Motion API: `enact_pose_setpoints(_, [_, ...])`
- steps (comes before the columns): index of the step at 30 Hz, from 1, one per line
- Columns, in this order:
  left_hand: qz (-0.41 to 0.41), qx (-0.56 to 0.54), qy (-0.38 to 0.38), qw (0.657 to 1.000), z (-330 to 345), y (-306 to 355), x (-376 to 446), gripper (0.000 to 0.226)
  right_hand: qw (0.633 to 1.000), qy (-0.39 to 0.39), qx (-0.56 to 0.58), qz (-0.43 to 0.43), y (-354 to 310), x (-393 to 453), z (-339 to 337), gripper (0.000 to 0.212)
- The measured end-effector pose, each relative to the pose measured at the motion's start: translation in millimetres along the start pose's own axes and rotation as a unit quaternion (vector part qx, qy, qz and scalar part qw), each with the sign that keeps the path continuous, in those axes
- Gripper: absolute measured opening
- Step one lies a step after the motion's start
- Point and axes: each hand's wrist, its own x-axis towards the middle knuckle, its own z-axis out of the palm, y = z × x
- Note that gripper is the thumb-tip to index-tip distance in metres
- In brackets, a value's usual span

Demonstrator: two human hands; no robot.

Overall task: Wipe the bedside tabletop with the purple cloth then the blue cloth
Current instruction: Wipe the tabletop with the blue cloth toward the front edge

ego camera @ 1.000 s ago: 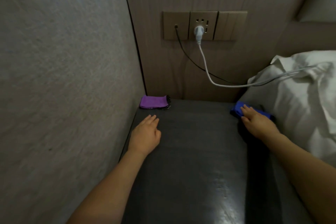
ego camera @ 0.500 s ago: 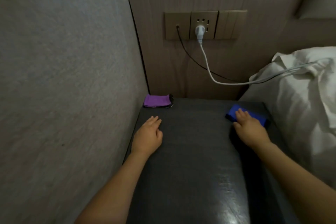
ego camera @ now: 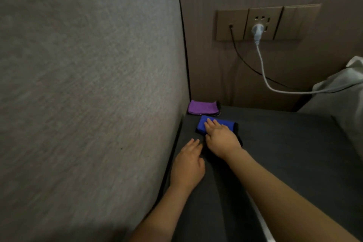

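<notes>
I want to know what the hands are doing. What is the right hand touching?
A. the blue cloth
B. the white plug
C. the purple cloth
A: the right hand lies flat on the blue cloth on the tabletop; the purple cloth sits untouched in the corner.

The right hand (ego camera: 221, 139) now presses the blue cloth (ego camera: 213, 126) at the desk's (ego camera: 284, 153) left side, no longer by the bed. The blue cloth lies just before the purple cloth (ego camera: 202, 107), beside the left hand (ego camera: 187, 165).
</notes>
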Motion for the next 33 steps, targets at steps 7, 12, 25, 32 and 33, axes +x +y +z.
enact_pose_setpoints(7, [-0.009, -0.03, 0.01, 0.999, -4, 4, 2, 0.04, 0.998, -0.04, -0.01, -0.048, -31, 26, 4, 0.053])
enact_pose_setpoints(12, [-0.005, -0.006, 0.006, 1.0, -5, 3, 1, 0.035, 0.996, -0.054, 0.026, -0.071, -37, 22, 8, 0.048])
enact_pose_setpoints(25, [-0.006, -0.007, 0.009, 1.0, -4, 0, -7, 0.039, 0.994, -0.025, 0.103, 0.002, 33, -38, -3, 0.043])
enact_pose_setpoints(32, [-0.002, -0.021, 0.009, 1.0, -6, 4, -14, 0.042, 0.989, 0.016, 0.1, 0.103, 118, -96, -20, 0.042])
enact_pose_setpoints(33, [-0.005, -0.021, 0.006, 1.0, -5, 3, -15, 0.042, 0.988, 0.023, 0.1, 0.117, 130, -104, -21, 0.041])
